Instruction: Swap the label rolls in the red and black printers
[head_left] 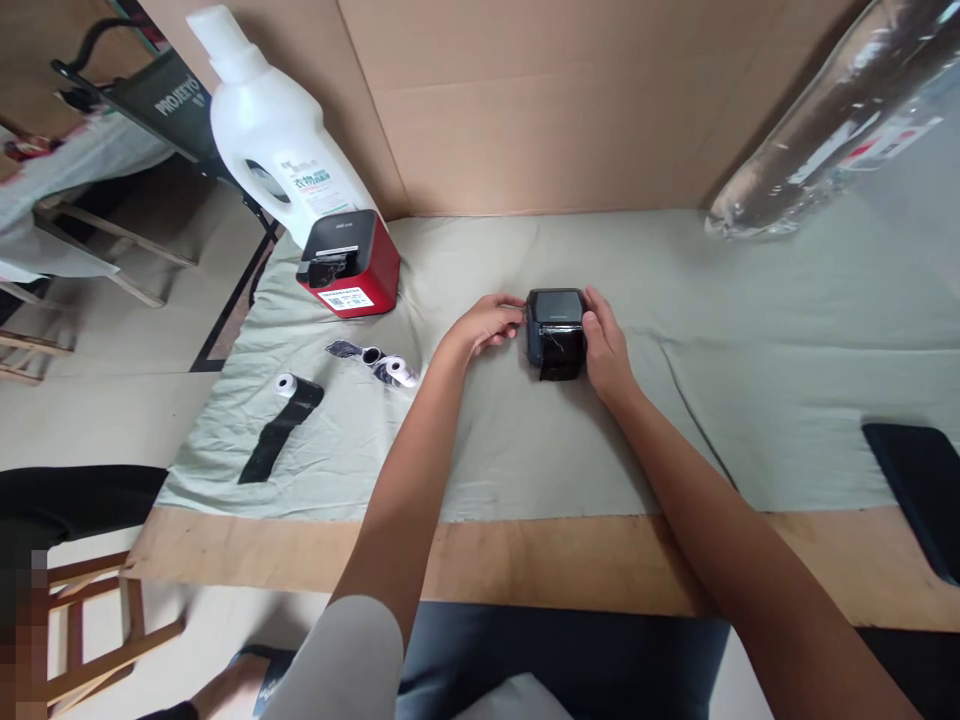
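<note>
A boxy black printer [556, 307] stands on the wooden desk [525, 560], a glossy dark strip [564, 355] at its front. The right hand [609, 350] grips its right side; the left hand [489, 325] reaches its left side, fingers half curled, hold unclear. Left of it: a part-unrolled black paper roll [306, 391] and a red-sided box [386, 272]. Beneath, wrinkled grey-green cloth [487, 450]; behind, creased cardboard [555, 140].
</note>
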